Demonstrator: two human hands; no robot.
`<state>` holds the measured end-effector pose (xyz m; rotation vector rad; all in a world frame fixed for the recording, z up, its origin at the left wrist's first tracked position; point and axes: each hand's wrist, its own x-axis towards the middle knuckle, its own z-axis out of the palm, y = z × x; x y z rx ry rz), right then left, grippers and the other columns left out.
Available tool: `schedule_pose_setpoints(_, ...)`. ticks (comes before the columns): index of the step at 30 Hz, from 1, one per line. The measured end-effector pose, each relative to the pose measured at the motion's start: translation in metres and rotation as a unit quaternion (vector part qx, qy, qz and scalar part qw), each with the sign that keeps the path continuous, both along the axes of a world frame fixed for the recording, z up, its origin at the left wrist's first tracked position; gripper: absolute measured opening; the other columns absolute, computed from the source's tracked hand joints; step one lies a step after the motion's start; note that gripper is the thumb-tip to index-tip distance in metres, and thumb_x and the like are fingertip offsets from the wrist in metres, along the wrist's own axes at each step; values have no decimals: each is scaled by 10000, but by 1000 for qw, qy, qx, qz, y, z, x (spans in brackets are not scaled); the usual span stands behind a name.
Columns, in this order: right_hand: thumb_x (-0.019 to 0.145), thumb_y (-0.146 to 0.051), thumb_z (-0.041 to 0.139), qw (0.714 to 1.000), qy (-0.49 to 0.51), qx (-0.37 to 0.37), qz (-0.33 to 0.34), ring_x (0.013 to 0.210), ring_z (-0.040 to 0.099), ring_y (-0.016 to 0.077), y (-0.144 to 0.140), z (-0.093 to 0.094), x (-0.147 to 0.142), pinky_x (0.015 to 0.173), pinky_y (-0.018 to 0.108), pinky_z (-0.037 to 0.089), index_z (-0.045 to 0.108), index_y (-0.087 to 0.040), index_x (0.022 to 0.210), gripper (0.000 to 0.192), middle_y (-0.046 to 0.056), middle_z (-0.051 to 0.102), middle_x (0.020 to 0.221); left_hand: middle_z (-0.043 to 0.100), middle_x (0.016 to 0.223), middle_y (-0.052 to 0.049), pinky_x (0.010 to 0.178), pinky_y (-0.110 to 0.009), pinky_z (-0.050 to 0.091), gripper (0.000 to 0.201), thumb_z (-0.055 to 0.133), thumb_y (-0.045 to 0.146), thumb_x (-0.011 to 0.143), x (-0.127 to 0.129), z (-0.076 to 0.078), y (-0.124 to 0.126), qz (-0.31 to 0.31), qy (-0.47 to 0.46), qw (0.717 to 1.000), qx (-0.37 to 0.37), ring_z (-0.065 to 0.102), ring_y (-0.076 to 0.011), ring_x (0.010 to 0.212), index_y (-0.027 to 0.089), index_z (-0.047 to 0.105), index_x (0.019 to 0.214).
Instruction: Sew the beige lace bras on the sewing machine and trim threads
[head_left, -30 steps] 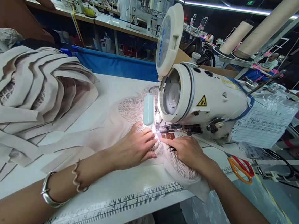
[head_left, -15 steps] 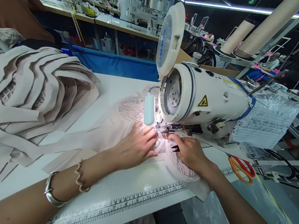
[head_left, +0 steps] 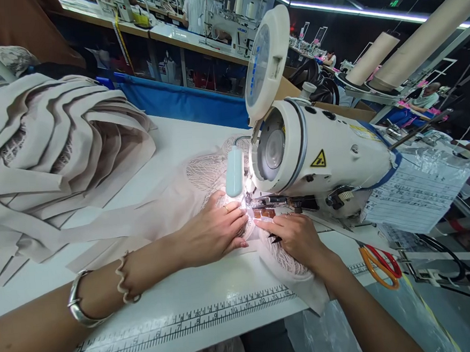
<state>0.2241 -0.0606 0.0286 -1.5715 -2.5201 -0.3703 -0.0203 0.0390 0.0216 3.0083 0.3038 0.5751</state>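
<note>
Left hand (head_left: 215,232) flat, fingers spread, pressing lace fabric (head_left: 202,173) on table (head_left: 184,147) just left of needle area. Right hand (head_left: 297,236) palm-down on same fabric at sewing machine (head_left: 322,159) foot, fingers loosely curled, possibly pinching small dark snips (head_left: 275,239); too small to confirm. Stack of cut pieces (head_left: 56,151) far left, scissors (head_left: 380,265) right.

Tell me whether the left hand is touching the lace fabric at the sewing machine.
Touching. The head view shows the left hand lying flat on the lace fabric, fingers pressed on it beside the needle; no gap shows.
</note>
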Motion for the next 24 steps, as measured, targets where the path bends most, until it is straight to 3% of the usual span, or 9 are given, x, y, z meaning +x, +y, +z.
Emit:
schedule_pose_setpoints(13, 839, 37, 396, 993, -6, -89, -80, 759, 602, 157, 19, 8, -8, 642, 258, 392, 689, -331, 1278, 643, -9, 728, 834, 688, 1199, -134, 1111, -634, 181, 441, 359, 477, 1061, 1, -3, 9, 48, 5, 998, -36, 606, -327, 1127, 159, 645, 1168)
schedule_pose_setpoints(18, 885, -38, 451, 993, -31, -80, -84, 730, 612, 165, 17, 11, -4, 630, 257, 415, 657, -342, 1316, 565, 4, 727, 864, 658, 1228, -128, 1084, -655, 255, 369, 355, 401, 1061, 5, -11, 3, 69, -14, 997, -25, 568, -320, 1132, 180, 640, 1137)
schedule_pose_setpoints(21, 942, -287, 551, 987, -37, 21, -156, 764, 631, 227, 8, 11, 12, 625, 292, 446, 722, -253, 1187, 301, 81, 715, 919, 631, 1087, -106, 948, -549, 427, 286, 393, 323, 1031, 7, -6, 20, 168, -77, 981, -65, 557, -292, 1023, 190, 636, 960)
schedule_pose_setpoints(24, 954, -336, 531, 970, 8, 128, -206, 773, 650, 252, -6, 12, 23, 584, 299, 450, 736, -182, 1015, 264, 129, 693, 956, 576, 1074, -137, 879, -499, 458, 305, 306, 253, 1041, 4, 6, 64, 316, -182, 924, -117, 532, -287, 1033, 144, 589, 1009)
